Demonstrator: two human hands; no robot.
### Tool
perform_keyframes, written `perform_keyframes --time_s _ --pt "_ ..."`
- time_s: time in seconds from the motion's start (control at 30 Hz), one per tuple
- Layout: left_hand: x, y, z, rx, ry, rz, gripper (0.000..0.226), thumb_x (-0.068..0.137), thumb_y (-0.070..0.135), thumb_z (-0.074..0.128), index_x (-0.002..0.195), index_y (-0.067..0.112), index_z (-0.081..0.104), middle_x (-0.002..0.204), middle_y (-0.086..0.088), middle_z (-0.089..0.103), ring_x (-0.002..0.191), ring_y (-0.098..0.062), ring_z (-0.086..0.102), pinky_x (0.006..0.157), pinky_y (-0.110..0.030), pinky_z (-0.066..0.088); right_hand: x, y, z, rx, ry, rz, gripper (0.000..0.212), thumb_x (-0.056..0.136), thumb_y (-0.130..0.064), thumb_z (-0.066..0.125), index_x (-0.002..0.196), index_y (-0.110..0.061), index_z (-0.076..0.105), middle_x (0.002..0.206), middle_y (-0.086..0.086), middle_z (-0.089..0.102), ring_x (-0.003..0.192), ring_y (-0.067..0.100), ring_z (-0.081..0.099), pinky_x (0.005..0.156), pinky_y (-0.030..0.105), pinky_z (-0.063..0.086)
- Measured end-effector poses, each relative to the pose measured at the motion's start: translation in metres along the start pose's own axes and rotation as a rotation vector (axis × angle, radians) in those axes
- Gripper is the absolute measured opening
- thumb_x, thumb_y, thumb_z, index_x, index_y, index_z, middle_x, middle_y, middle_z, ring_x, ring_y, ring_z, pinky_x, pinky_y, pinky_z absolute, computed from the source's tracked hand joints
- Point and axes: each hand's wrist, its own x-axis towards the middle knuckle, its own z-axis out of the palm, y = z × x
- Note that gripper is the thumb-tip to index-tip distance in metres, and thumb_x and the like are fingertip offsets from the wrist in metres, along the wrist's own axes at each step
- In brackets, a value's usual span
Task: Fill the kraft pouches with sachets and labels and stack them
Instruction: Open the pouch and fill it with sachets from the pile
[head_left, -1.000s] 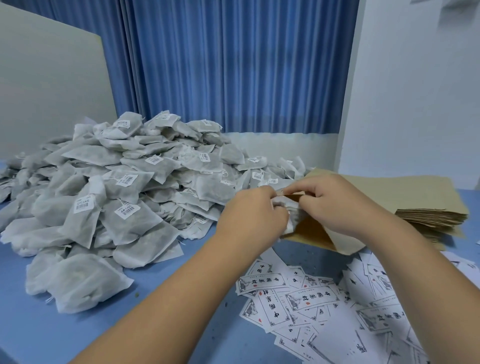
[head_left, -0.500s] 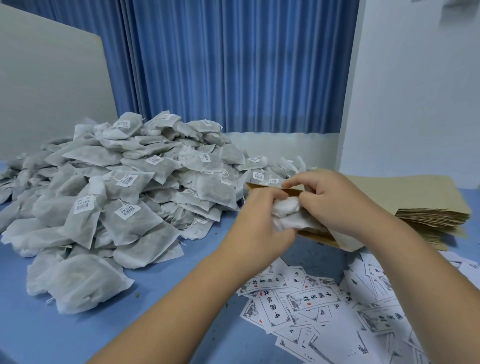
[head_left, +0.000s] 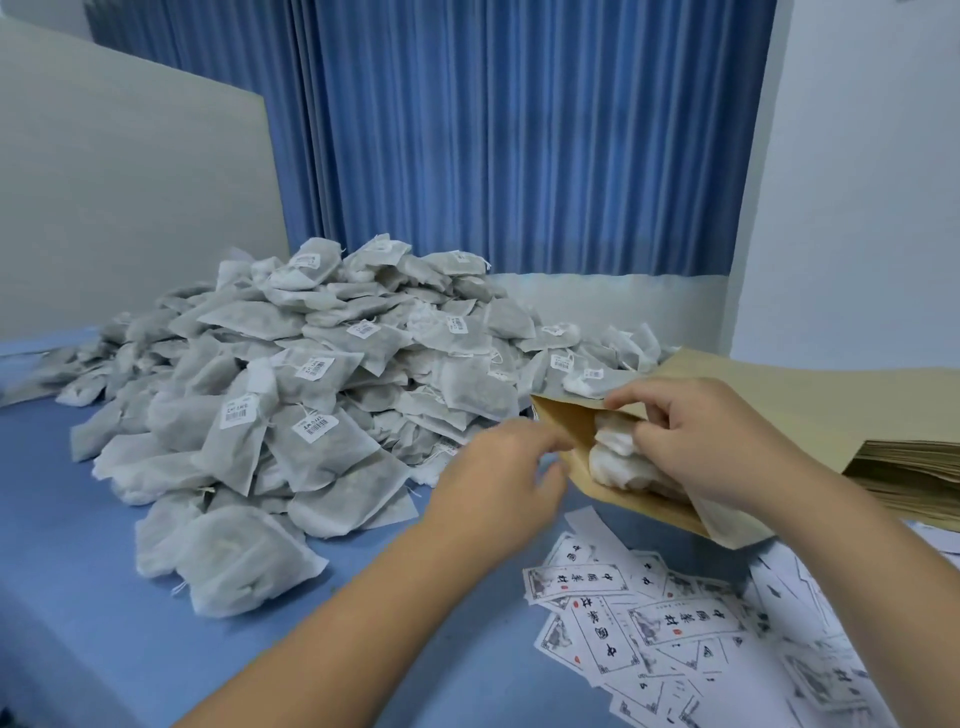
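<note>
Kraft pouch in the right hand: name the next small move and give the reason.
Probably the left hand should drop to the printed labels and pick one. White sachets already sit in the mouth of the kraft pouch, which the right hand holds open, the left hand is empty, and no label shows inside.

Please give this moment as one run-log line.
step: filling | right hand: grips kraft pouch, white sachets partly in | left hand: empty, at pouch mouth | printed labels: loose on blue table

The pouch stack (head_left: 909, 467) runs off the right edge — labels (head_left: 680, 621) off the bottom.
</note>
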Motion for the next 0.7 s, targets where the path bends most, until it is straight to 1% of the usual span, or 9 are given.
perform_keyframes --time_s 0.07,0.13,0.2,0.3,0.4,0.47,0.57,0.67,0.7 --pt "-0.004 -0.026 -0.011 0.321 0.003 -0.118 0.030 0.090 0.029 0.051 0.118 0.026 0.061 0.118 0.003 0.057 0.109 -0.020 0.053 0.087 -0.033 0.045 0.000 0.000 0.003 -0.019 -0.039 0.022 0.040 0.079 -0.010 0.053 0.097 -0.044 0.065 0.054 -0.019 0.053 0.053 0.000 0.049 0.052 0.025 0.033" --pt "-0.007 -0.055 -0.022 0.660 -0.068 -0.296 0.037 0.088 0.040 0.051 0.122 0.026 0.053 0.125 -0.001 0.047 0.114 -0.025 0.047 0.084 -0.036 0.040 -0.002 -0.002 0.006 -0.041 -0.077 0.028 0.040 0.080 -0.012 0.052 0.101 -0.044 0.065 0.058 -0.017 0.054 0.055 0.000 0.049 0.051 0.022 0.030" --pt "-0.011 -0.080 -0.032 0.803 -0.165 -0.473 0.050 0.085 0.053 0.052 0.127 0.027 0.045 0.133 -0.005 0.035 0.123 -0.031 0.038 0.086 -0.042 0.039 -0.003 -0.004 0.009 -0.049 -0.091 0.026 0.040 0.081 -0.012 0.052 0.104 -0.042 0.066 0.059 -0.012 0.051 0.057 0.001 0.047 0.052 0.021 0.030" --pt "-0.015 -0.109 -0.039 0.818 -0.267 -0.610 0.068 0.081 0.070 0.047 0.136 0.033 0.034 0.151 -0.008 0.013 0.139 -0.042 0.013 0.092 -0.058 0.036 -0.004 -0.006 0.012 -0.051 -0.108 0.017 0.040 0.081 -0.011 0.052 0.105 -0.040 0.067 0.058 -0.009 0.050 0.057 0.004 0.047 0.053 0.024 0.033" --pt "-0.014 -0.124 -0.041 0.805 -0.287 -0.645 0.065 0.083 0.062 0.052 0.139 0.039 0.029 0.156 -0.006 0.001 0.142 -0.044 0.000 0.097 -0.062 0.035 -0.004 -0.008 0.013 -0.063 -0.118 0.018 0.038 0.080 -0.013 0.052 0.103 -0.040 0.067 0.059 -0.007 0.053 0.057 0.003 0.048 0.053 0.024 0.034" --pt "-0.011 -0.127 -0.041 0.783 -0.289 -0.646 0.058 0.086 0.052 0.053 0.138 0.038 0.031 0.154 -0.006 0.005 0.142 -0.044 0.002 0.096 -0.059 0.039 -0.005 -0.007 0.013 -0.059 -0.126 0.031 0.036 0.080 -0.015 0.053 0.100 -0.042 0.067 0.058 -0.008 0.054 0.056 0.002 0.049 0.053 0.025 0.035" --pt "-0.008 -0.127 -0.042 0.704 -0.226 -0.628 0.044 0.089 0.039 0.053 0.131 0.028 0.043 0.143 -0.007 0.020 0.136 -0.041 0.016 0.094 -0.051 0.046 -0.005 -0.006 0.010 -0.045 -0.120 0.048 0.032 0.080 -0.019 0.054 0.098 -0.043 0.068 0.057 -0.014 0.054 0.057 0.000 0.050 0.054 0.026 0.037" --pt "-0.010 -0.131 -0.043 0.694 -0.181 -0.569 0.035 0.091 0.029 0.053 0.124 0.018 0.049 0.139 -0.006 0.027 0.126 -0.037 0.027 0.088 -0.042 0.047 -0.004 -0.006 0.007 -0.073 -0.111 0.021 0.036 0.080 -0.013 0.054 0.095 -0.043 0.067 0.061 -0.039 0.051 0.065 -0.014 0.048 0.051 0.017 0.030" --pt "-0.011 -0.133 -0.044 0.703 -0.166 -0.545 0.032 0.091 0.027 0.052 0.121 0.015 0.050 0.138 -0.005 0.029 0.122 -0.036 0.030 0.087 -0.040 0.047 -0.004 -0.006 0.007 -0.078 -0.107 0.014 0.037 0.080 -0.011 0.054 0.094 -0.043 0.066 0.062 -0.043 0.048 0.066 -0.017 0.047 0.051 0.016 0.032"
